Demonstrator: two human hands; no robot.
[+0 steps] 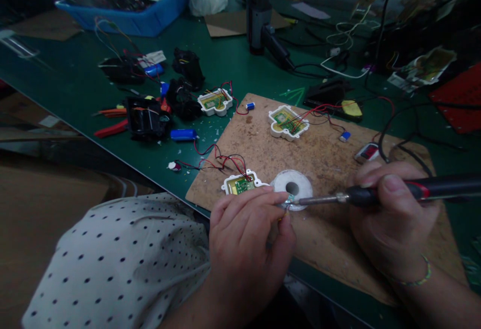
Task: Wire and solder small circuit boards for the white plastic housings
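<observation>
My right hand grips a soldering iron by its dark handle. The iron points left, its tip at the fingertips of my left hand. Those fingers are closed in a pinch around a small greenish piece with thin wires; my fingers hide most of it. Just behind the tip lies a white solder spool. Beside my left hand sits a white-rimmed housing holding a green circuit board, with red and black wires running from it. Another such housing lies farther back on the brown board.
Left are black plastic housings, a blue battery and red-handled pliers. A blue bin full of parts stands at the back, near an upright hot air gun. Cables loop at the right.
</observation>
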